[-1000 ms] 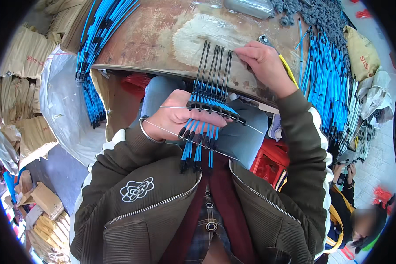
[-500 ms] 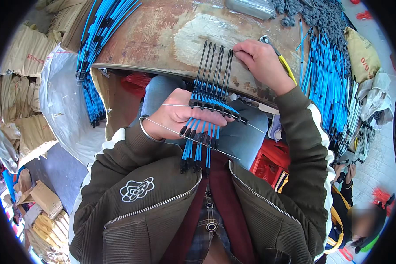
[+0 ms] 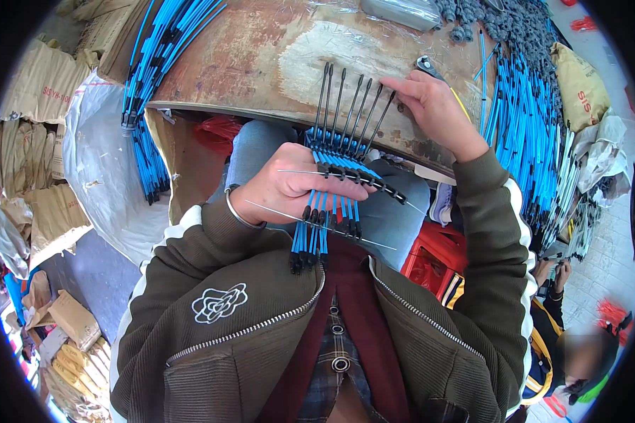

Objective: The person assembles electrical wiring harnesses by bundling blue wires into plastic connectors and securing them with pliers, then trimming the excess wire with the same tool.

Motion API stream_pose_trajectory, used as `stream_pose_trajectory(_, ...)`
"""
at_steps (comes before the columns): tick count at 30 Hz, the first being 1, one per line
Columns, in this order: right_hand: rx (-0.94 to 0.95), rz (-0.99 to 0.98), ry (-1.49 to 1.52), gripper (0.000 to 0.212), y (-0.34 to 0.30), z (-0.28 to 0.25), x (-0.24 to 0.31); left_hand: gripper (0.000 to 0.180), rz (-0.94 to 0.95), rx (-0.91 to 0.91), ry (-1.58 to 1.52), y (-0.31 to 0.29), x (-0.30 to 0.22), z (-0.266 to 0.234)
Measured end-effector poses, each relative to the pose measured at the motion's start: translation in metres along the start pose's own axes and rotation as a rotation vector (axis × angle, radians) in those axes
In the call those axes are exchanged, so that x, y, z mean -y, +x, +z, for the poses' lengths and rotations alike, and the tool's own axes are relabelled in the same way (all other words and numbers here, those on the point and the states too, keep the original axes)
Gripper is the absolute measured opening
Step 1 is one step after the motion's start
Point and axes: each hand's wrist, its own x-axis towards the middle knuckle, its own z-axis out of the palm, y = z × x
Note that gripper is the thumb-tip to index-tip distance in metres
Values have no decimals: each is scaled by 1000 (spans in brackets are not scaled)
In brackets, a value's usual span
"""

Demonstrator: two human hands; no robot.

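Several rods (image 3: 331, 149) have been fanned wider, thus better separated; left grip (image 3: 283, 178) is wrapped round, right grip (image 3: 434, 109) half-open beside one.

Along the left, brown paper sacks (image 3: 39, 88) stand piled near a large sheet of whitish plastic (image 3: 99, 166), with a brown package (image 3: 74, 321) lower down. A red plastic bag (image 3: 215, 137) shows under the tabletop (image 3: 226, 77), a clear plastic packet (image 3: 402, 10) lies toward its far edge, and a red plastic stool or crate (image 3: 437, 259) is near a pale purple shoe (image 3: 442, 201). At right are a tan sack (image 3: 571, 81), a crumpled whitish bag (image 3: 605, 149) and, lower, a co-worker (image 3: 541, 352) in navy and yellow.
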Motion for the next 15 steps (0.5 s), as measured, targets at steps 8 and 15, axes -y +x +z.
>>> stream_pose_trajectory(8,-61,3,87,22,6,7,-2,18,51,-81,-161,8,-2,1)
stream_pose_trajectory(15,-25,42,96,21,11,9,0,18,27,-61,-161,7,-2,-2)
